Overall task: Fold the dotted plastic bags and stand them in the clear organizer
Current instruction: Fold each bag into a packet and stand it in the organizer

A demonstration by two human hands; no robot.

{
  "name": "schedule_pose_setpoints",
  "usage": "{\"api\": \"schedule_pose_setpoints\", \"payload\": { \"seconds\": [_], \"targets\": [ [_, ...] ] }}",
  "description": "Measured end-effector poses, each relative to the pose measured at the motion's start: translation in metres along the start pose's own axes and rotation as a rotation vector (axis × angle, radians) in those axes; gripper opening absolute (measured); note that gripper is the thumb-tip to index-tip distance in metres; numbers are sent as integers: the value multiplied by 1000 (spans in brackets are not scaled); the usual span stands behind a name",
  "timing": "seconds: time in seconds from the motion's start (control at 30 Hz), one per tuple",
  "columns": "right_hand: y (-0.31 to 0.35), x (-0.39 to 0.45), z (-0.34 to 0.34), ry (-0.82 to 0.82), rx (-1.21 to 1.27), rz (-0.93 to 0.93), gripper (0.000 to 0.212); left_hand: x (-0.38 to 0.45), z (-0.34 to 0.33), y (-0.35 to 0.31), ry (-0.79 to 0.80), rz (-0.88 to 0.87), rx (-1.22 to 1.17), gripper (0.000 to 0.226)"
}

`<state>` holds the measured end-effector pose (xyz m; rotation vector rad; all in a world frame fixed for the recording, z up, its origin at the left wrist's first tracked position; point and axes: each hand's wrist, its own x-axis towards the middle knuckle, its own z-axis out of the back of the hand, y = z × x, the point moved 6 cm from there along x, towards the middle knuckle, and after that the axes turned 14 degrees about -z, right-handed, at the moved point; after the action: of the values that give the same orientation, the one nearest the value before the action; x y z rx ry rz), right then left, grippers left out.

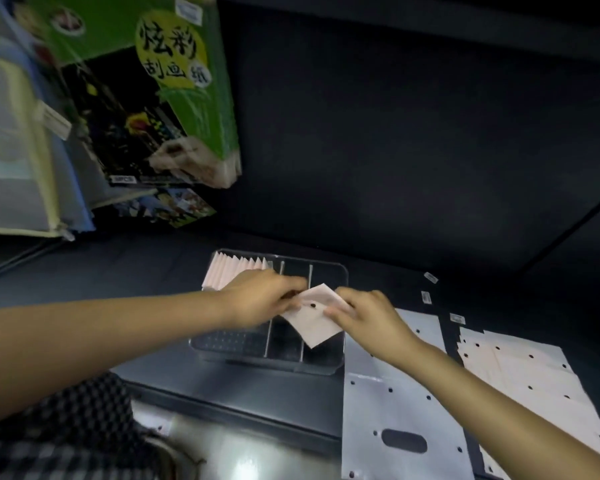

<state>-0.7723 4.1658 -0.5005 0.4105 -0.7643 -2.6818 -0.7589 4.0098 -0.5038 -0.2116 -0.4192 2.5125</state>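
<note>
Folded dotted bag (314, 318) — pinched at its left edge by my left hand (260, 297), its right by my right hand (364, 311) — tilted over the clear organizer (329, 365), filed row (229, 271) nearer my left.

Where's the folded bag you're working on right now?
In the head view, centre frame: the folded bag is held between the left hand and the right hand, above the right-hand compartments of the clear organizer.

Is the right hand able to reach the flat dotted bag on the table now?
Probably not at once: the right hand and left hand both hold a folded bag. The flat dotted bag lies uncovered beside it.
</note>
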Motion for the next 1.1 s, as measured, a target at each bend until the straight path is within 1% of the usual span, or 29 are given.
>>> {"api": "schedule_pose_setpoints", "payload": {
  "seconds": [0.03,0.1,0.2,0.3,0.4,0.47,0.63,0.7,0.77,0.83,0.9,1.0,1.07,1.1],
  "targets": [
    [5,10,-5,11,28,-27,11,-7,0,13,7,9,12,9],
    [8,30,-11,31,162,-110,7,-20,-2,42,18,50,-13,20],
    [5,58,-19,30,465,-279,7,-31,-8,77,47,126,-4,35],
    [4,79,-31,-24,650,-409,11,-28,-17,93,62,176,6,37],
    [9,94,-47,-35,696,-451,12,-21,-29,96,79,175,-55,35],
    [12,100,-56,-46,665,-448,9,-19,-35,98,104,165,-79,34],
    [13,108,-65,-81,468,-434,11,-18,-43,103,194,177,-103,34],
    [18,109,-65,-102,275,-421,15,-18,-43,105,168,193,-104,36],
    [25,109,-66,-142,42,-411,21,-19,-38,106,101,192,-70,39],
    [34,110,-70,-170,-69,-416,22,-20,-34,106,47,177,-43,42],
    [41,114,-79,-160,-119,-436,22,-23,-35,105,23,154,-58,41],
    [44,121,-94,-72,-161,-467,26,-25,-37,101,18,117,-71,38],
    [42,122,-99,-33,-97,-491,31,-25,-38,99,18,97,-62,35],
    [41,121,-101,-28,-39,-495,37,-25,-39,99,17,91,-61,33]
  ]
}}
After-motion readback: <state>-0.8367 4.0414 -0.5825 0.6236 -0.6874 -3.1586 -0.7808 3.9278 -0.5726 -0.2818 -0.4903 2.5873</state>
